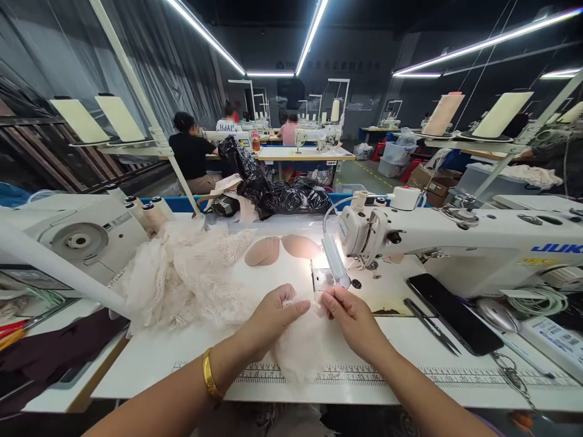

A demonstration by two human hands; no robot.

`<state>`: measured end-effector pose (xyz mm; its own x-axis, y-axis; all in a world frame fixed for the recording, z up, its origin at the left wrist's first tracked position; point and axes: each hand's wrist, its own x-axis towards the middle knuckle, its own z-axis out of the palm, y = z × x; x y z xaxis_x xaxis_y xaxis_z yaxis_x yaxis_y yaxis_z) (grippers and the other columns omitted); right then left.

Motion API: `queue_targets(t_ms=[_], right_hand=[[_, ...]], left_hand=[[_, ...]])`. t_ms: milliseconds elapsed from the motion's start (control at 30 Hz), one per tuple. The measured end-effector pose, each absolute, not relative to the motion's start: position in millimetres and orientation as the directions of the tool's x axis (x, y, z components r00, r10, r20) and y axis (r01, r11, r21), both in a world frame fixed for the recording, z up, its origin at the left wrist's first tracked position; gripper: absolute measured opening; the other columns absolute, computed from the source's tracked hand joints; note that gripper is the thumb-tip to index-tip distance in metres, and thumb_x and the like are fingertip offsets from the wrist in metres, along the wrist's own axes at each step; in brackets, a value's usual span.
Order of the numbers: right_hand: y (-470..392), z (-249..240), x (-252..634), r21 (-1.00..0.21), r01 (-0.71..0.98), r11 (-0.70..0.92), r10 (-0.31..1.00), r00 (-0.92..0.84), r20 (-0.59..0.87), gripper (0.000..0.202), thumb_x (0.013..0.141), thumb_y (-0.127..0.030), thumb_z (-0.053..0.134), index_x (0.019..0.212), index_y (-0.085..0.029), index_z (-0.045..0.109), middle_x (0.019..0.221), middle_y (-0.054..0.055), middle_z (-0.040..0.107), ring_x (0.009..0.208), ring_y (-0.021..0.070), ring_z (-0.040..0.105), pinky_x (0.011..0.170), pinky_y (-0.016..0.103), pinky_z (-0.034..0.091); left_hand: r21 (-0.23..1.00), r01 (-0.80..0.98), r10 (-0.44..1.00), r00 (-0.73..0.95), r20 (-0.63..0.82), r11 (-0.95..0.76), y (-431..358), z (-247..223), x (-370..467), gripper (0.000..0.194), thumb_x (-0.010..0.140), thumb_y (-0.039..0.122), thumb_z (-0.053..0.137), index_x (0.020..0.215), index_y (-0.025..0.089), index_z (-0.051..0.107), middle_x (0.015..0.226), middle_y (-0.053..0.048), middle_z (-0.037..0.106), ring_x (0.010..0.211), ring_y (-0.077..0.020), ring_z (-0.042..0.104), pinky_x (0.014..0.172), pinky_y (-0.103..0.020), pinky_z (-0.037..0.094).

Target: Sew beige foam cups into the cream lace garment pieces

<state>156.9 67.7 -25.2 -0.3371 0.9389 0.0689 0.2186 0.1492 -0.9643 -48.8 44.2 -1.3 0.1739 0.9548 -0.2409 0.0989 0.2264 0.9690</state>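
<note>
Both hands are in front of the sewing machine, over its white table. My left hand is closed on the upper edge of a sheer cream lace piece, thumb pointing right. My right hand pinches the same piece a little to the right, thumb and forefinger together. The lace hangs between and below them, across the printed ruler. Two tan cups lie beyond the hands, left of the lit needle plate. A heap of cream lace rests to the left.
Thread snips, a black phone and a computer mouse lie at the right. Black plastic bags sit behind the table. A second machine stands at the left. Several people sit at machines farther back.
</note>
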Motion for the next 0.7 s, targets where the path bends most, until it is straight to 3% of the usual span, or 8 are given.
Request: queue_targets(t_ms=[67, 100, 167, 267, 433, 567, 633, 700], right_hand=[[67.8, -28.3, 155.5, -0.972, 0.217, 0.087, 0.946, -0.324, 0.012, 0.042, 0.1, -0.06, 0.052, 0.078, -0.025, 0.055, 0.068, -0.001, 0.057, 0.068, 0.0202, 0.055, 0.068, 0.033, 0.046], [67.9, -30.4, 155.1, -0.976, 0.213, 0.051, 0.947, -0.32, -0.021, 0.042, 0.1, -0.061, 0.052, 0.078, -0.025, 0.054, 0.064, -0.002, 0.055, 0.065, 0.0199, 0.054, 0.065, 0.033, 0.046], [68.5, -34.3, 154.9, -0.98, 0.201, 0.009, 0.946, -0.32, -0.057, 0.041, 0.099, -0.062, 0.053, 0.079, -0.026, 0.053, 0.061, -0.003, 0.055, 0.062, 0.0197, 0.054, 0.063, 0.032, 0.045], [69.6, -37.9, 156.3, -0.984, 0.178, -0.004, 0.938, -0.34, -0.066, 0.04, 0.101, -0.06, 0.052, 0.081, -0.026, 0.054, 0.063, -0.003, 0.059, 0.065, 0.02, 0.055, 0.064, 0.032, 0.045], [71.3, -37.8, 158.3, -0.982, 0.187, -0.013, 0.935, -0.347, -0.078, 0.039, 0.104, -0.058, 0.05, 0.083, -0.025, 0.054, 0.07, -0.001, 0.066, 0.068, 0.0196, 0.055, 0.066, 0.032, 0.044], [72.7, -34.8, 158.5, -0.989, 0.145, -0.037, 0.937, -0.338, -0.084, 0.037, 0.103, -0.056, 0.051, 0.083, -0.025, 0.054, 0.069, -0.002, 0.067, 0.062, 0.0179, 0.053, 0.064, 0.031, 0.043], [73.8, -34.1, 159.0, -0.994, 0.097, -0.056, 0.937, -0.339, -0.086, 0.038, 0.102, -0.058, 0.053, 0.084, -0.024, 0.056, 0.071, -0.001, 0.068, 0.062, 0.0175, 0.056, 0.062, 0.031, 0.043], [74.7, -34.8, 160.0, -0.996, 0.03, -0.081, 0.932, -0.351, -0.087, 0.042, 0.1, -0.063, 0.056, 0.089, -0.023, 0.06, 0.077, 0.0, 0.069, 0.065, 0.0179, 0.063, 0.062, 0.03, 0.043]], left_hand=[[0.896, 0.435, 0.967, 0.176, -0.184, 0.091, 59.6, 7.9, -66.7, 0.042, 0.088, 0.061, 0.067, 0.089, 0.022, 0.051, 0.077, 0.003, 0.056, 0.069, -0.0164, 0.052, 0.061, -0.026, 0.037], [0.798, 0.603, 0.986, 0.137, -0.096, -0.006, 70.5, 13.0, -77.2, 0.039, 0.092, 0.06, 0.061, 0.095, 0.021, 0.055, 0.084, -0.001, 0.063, 0.074, -0.0195, 0.057, 0.066, -0.029, 0.042], [0.46, 0.881, 0.986, 0.037, 0.162, -0.108, 95.8, 21.5, -98.6, 0.034, 0.097, 0.053, 0.053, 0.104, 0.02, 0.06, 0.104, -0.009, 0.07, 0.092, -0.026, 0.064, 0.078, -0.035, 0.048], [0.273, 0.958, 0.972, 0.019, 0.234, -0.085, 131.0, 24.9, -123.3, 0.02, 0.091, 0.033, 0.055, 0.101, 0.017, 0.065, 0.112, -0.016, 0.071, 0.11, -0.0347, 0.063, 0.091, -0.042, 0.047], [0.172, 0.983, 0.973, 0.021, 0.23, -0.062, 157.2, 16.6, -131.6, 0.014, 0.084, 0.019, 0.054, 0.075, 0.018, 0.064, 0.091, -0.016, 0.073, 0.093, -0.0326, 0.067, 0.084, -0.041, 0.048], [0.171, 0.985, 0.944, -0.047, 0.326, -0.01, 152.9, 27.2, -124.6, 0.019, 0.089, 0.021, 0.05, 0.083, 0.017, 0.067, 0.096, -0.017, 0.074, 0.1, -0.0337, 0.067, 0.088, -0.042, 0.049], [0.246, 0.969, 0.924, -0.103, 0.368, 0.01, 140.7, 39.2, -119.1, 0.022, 0.091, 0.026, 0.049, 0.095, 0.017, 0.069, 0.099, -0.014, 0.075, 0.098, -0.0311, 0.068, 0.086, -0.04, 0.05], [0.449, 0.893, 0.936, -0.129, 0.326, -0.033, 121.3, 50.2, -111.0, 0.022, 0.089, 0.033, 0.055, 0.1, 0.02, 0.069, 0.095, -0.007, 0.075, 0.088, -0.0251, 0.068, 0.078, -0.033, 0.051]])
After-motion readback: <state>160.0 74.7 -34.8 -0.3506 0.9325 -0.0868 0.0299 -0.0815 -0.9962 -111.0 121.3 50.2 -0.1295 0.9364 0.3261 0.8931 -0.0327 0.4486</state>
